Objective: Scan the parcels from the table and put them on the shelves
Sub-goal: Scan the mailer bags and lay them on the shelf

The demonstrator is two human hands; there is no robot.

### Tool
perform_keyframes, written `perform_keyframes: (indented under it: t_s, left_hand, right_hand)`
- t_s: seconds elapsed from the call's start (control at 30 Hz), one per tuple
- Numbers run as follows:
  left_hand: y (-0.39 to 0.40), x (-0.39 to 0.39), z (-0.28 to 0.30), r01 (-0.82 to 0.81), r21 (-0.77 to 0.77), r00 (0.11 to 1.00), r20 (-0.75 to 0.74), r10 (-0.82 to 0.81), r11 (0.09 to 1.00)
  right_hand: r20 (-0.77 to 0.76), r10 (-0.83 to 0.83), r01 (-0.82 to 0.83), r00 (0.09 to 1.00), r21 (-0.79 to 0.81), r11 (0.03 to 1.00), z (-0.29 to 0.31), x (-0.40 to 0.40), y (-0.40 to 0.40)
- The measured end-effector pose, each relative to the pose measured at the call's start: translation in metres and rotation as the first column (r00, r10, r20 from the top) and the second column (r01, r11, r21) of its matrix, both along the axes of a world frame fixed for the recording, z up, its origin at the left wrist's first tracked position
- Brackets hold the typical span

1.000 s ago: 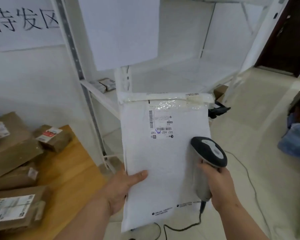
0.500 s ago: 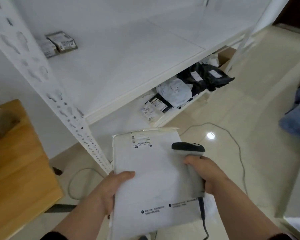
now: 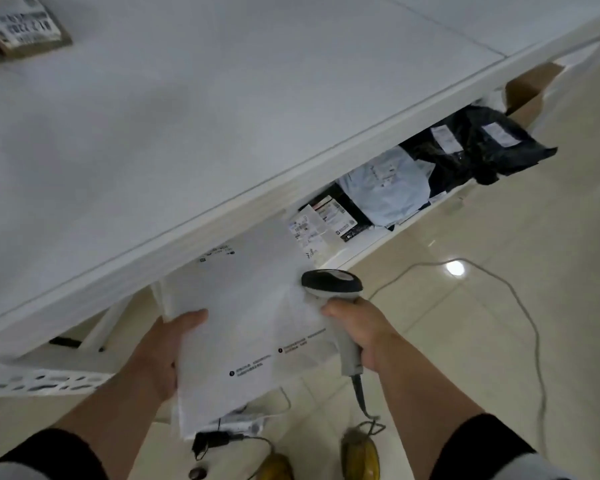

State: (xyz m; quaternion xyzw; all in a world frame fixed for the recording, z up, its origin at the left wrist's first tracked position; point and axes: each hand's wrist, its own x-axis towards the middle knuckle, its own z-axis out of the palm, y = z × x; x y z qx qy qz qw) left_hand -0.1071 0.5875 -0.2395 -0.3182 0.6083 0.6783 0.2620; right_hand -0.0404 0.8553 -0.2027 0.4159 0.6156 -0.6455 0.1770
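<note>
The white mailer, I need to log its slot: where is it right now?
Head view, centre: the white mailer is held by the left hand, its far end sliding under the upper shelf, beside the scanner.

the envelope [image 3: 243,317] sits between the left hand [image 3: 160,355] and right hand [image 3: 364,334], its far end under the upper shelf [image 3: 222,116]. the scanner [image 3: 333,289] stands at its right edge (cable [image 3: 520,306] trailing over the floor). bags [image 3: 430,174] lie right of it on the lower shelf [image 3: 368,251]; a box [image 3: 25,26] rests on the upper shelf, far left.
</note>
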Motion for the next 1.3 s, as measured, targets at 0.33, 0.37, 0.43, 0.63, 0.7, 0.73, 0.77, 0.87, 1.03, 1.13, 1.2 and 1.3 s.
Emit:
perform_keyframes:
  t_s: [0.33, 0.37, 0.43, 0.63, 0.7, 0.73, 0.77, 0.87, 1.03, 1.13, 1.2, 1.3]
  left_hand:
    - [0.017, -0.081, -0.11, 0.093, -0.452, 0.982, -0.107, -0.158, 0.887]
    - [0.016, -0.08, -0.123, 0.149, -0.435, 0.983, -0.034, -0.181, 0.888]
    - [0.015, -0.073, -0.143, 0.22, -0.426, 0.973, 0.027, -0.231, 0.877]
    - [0.012, -0.093, -0.188, 0.024, -0.627, 0.968, -0.179, -0.174, 0.778]
    - [0.01, -0.109, -0.2, -0.089, -0.682, 0.952, -0.273, -0.139, 0.726]
    - [0.011, -0.117, -0.204, -0.104, -0.721, 0.936, -0.303, -0.176, 0.685]
    - [0.013, -0.126, -0.208, -0.104, -0.752, 0.917, -0.326, -0.23, 0.651]
    - [0.024, -0.153, -0.212, -0.007, -0.79, 0.883, -0.293, -0.367, 0.614]
    - [0.045, -0.182, -0.211, 0.213, -0.904, 0.828, -0.036, -0.56, 0.372]
    - [0.059, -0.19, -0.212, 0.246, -0.899, 0.782, -0.036, -0.623, 0.362]
    - [0.063, -0.192, -0.214, 0.212, -0.893, 0.766, -0.1, -0.635, 0.397]
    - [0.061, -0.191, -0.222, 0.141, -0.847, 0.773, -0.23, -0.591, 0.513]
  right_hand:
    - [-0.156, 0.199, -0.189, 0.968, 0.079, 0.979, -0.128, -0.135, -0.001]
    - [-0.151, 0.216, -0.203, 0.965, 0.096, 0.974, -0.142, -0.139, -0.004]
    - [-0.139, 0.255, -0.242, 0.957, 0.106, 0.965, -0.166, -0.144, -0.011]
    - [-0.192, 0.285, -0.273, 0.939, 0.089, 0.958, -0.205, -0.172, -0.025]
    - [-0.243, 0.293, -0.271, 0.925, 0.119, 0.955, -0.208, -0.191, -0.026]
    - [-0.268, 0.291, -0.263, 0.918, 0.136, 0.955, -0.21, -0.2, -0.026]
    - [-0.29, 0.284, -0.248, 0.914, 0.155, 0.956, -0.211, -0.208, -0.024]
    - [-0.309, 0.23, -0.183, 0.923, 0.173, 0.968, -0.219, -0.228, -0.019]
    - [-0.319, 0.082, -0.023, 0.944, 0.184, 0.983, -0.228, -0.249, -0.008]
    - [-0.372, -0.043, 0.119, 0.927, 0.185, 0.976, -0.233, -0.257, -0.005]
    - [-0.4, -0.078, 0.16, 0.913, 0.177, 0.971, -0.238, -0.262, -0.006]
    - [-0.468, -0.112, 0.204, 0.876, 0.15, 0.968, -0.246, -0.27, -0.004]
